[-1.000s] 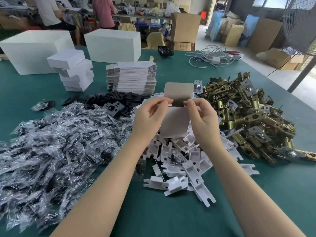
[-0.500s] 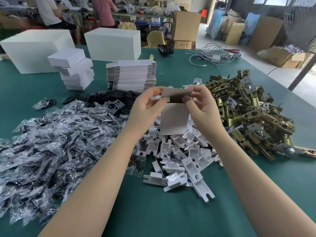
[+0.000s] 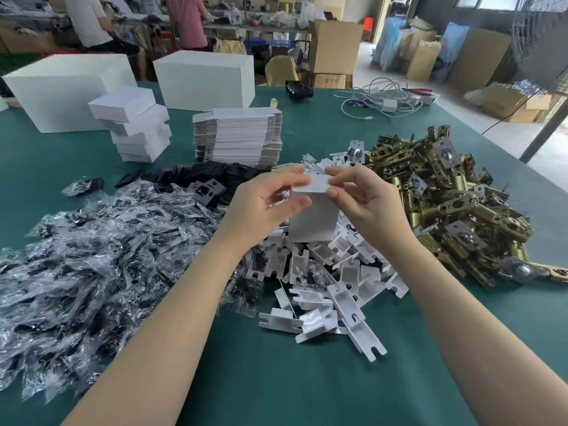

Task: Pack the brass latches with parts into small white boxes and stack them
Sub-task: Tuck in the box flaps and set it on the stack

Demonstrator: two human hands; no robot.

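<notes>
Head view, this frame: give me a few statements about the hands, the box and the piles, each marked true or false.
1. Both hands, left hand and right hand, hold the small white box. True.
2. The box's top flap stands wide open. False: it is folded down over the top.
3. The brass latches lie on the person's right. True.
4. The finished boxes are stacked on the brass pile. False: they stand far left on the green table.
5. The flat box blanks lie behind the hands. True.
</notes>
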